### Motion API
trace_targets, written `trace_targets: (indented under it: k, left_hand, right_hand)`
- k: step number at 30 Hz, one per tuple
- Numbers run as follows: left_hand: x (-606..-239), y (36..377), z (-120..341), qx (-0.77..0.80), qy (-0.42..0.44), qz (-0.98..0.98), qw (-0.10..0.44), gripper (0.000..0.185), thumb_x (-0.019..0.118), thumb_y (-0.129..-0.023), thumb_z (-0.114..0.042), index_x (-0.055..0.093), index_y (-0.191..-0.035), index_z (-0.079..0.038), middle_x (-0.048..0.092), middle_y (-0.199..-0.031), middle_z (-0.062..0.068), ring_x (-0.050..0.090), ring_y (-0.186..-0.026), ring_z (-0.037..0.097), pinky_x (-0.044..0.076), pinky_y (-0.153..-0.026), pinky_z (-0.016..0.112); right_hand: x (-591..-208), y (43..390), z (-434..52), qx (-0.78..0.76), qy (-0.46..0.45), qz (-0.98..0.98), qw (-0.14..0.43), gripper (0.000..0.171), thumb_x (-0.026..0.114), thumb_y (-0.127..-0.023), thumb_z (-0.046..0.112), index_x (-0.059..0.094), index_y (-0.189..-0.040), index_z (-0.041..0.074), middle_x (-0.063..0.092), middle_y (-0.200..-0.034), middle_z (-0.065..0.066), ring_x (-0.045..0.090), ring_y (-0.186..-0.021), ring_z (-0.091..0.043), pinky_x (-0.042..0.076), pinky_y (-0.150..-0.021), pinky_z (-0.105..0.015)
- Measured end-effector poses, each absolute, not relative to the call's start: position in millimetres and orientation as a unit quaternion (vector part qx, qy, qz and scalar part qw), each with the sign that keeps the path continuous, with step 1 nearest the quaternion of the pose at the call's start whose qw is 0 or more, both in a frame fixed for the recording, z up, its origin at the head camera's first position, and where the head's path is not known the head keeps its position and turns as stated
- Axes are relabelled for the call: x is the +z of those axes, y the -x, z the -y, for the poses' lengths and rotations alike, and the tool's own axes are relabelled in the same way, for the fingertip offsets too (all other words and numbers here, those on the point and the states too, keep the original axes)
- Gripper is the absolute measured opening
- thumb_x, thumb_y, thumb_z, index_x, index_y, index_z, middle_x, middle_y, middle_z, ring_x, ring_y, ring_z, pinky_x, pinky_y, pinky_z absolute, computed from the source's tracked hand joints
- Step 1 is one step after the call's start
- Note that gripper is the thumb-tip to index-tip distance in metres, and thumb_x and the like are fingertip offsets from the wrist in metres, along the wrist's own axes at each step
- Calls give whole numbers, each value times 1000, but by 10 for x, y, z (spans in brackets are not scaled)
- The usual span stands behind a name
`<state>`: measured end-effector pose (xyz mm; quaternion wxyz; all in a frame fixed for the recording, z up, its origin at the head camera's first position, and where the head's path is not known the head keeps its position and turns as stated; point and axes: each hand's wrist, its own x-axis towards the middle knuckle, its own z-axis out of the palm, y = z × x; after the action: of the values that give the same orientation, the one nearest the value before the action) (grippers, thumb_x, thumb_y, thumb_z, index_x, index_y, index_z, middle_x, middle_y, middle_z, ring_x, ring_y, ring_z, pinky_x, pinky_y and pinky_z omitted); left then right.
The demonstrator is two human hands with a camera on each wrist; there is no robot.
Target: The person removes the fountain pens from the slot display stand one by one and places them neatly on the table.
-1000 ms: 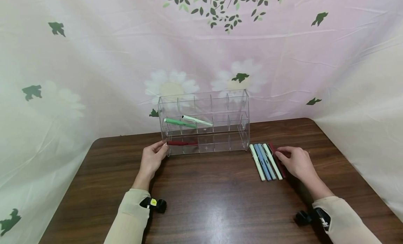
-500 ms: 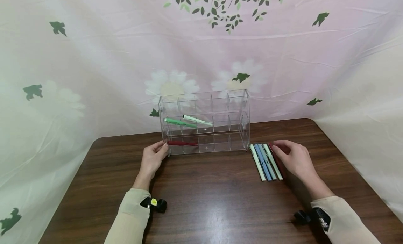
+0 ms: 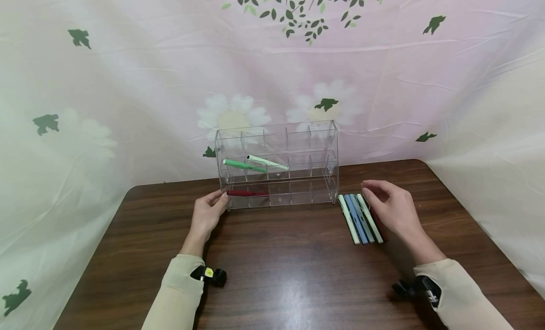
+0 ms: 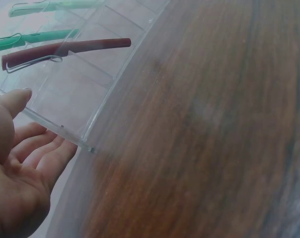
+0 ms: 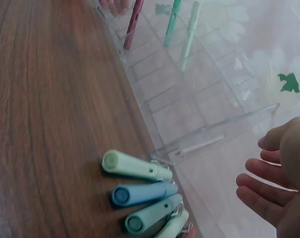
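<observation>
My left hand (image 3: 207,216) pinches the left end panel of a clear acrylic organizer (image 4: 61,130), thumb on one face and fingers on the other. A dark red pen (image 3: 247,194) lies in its lowest tier; a green pen (image 3: 242,166) and a pale green pen (image 3: 266,162) lean in the tier above. My right hand (image 3: 393,207) hovers, fingers loosely bent and holding nothing, by a row of pens right of the organizer. That row has pale green pens (image 5: 132,166), a blue pen (image 5: 145,193), a teal pen (image 5: 155,214) and a dark red pen (image 3: 382,234), mostly hidden by the hand.
A dark wooden table (image 3: 276,264) bears everything. Behind the organizer hangs a pale floral cloth (image 3: 272,74), with more cloth at both sides. Small black wrist cameras sit on both beige sleeves (image 3: 174,292).
My right hand has moved away from the dark red pen, slightly up and to the left, over the far end of the row. The left hand keeps its grip on the organizer.
</observation>
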<state>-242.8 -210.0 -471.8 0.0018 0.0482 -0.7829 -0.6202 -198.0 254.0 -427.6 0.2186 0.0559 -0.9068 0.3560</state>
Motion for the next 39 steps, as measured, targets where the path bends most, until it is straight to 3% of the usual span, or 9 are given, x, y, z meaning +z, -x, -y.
trace_targets:
  k: [3,9,26,28,34,39]
  left_hand:
    - [-4715,2430,2098,-623,-49,780,2,50,58,-113,-21,52,-156,6,62,-150,29,64,-139,36,59,-104,30]
    - [-4708,2422,2093,-626,-49,779,3,50,59,-113,-20,53,-155,6,63,-149,29,64,-138,35,59,-103,29]
    - [-4705,2417,2103,-622,-53,782,2,49,59,-113,-21,53,-155,5,63,-149,29,65,-138,35,59,-104,30]
    - [-4705,2418,2103,-621,-52,782,3,49,59,-113,-21,54,-155,5,63,-149,29,65,-137,35,59,-104,30]
    - [-4703,2414,2100,-622,-52,782,0,50,59,-113,-20,53,-155,6,62,-149,29,64,-138,36,59,-104,29]
    - [-4707,2423,2097,-628,-53,777,0,49,59,-113,-19,53,-155,6,62,-150,29,64,-138,35,58,-105,30]
  right_hand:
    - [-4237,1987,-2485,370,-69,898,229,23,74,-104,17,80,-125,8,81,-117,-16,50,-95,28,46,-79,0]
    - [-4197,2021,-2366,393,-94,880,249,21,74,-103,9,80,-123,5,81,-117,-17,53,-96,29,47,-80,2]
    - [-4121,2155,-2088,420,-159,851,272,25,76,-99,1,80,-123,5,82,-117,-15,63,-101,17,52,-75,-1]
    - [-4121,2173,-2052,418,-165,850,275,26,77,-99,1,80,-124,6,82,-118,-14,67,-103,10,51,-79,-1]
    - [-4112,2227,-1923,420,-181,844,280,27,77,-98,2,80,-125,6,81,-118,-14,75,-106,-31,46,-90,-3]
    - [-4093,2278,-1813,425,-187,843,272,27,77,-99,3,80,-125,6,81,-121,-14,74,-109,-33,46,-89,-5]
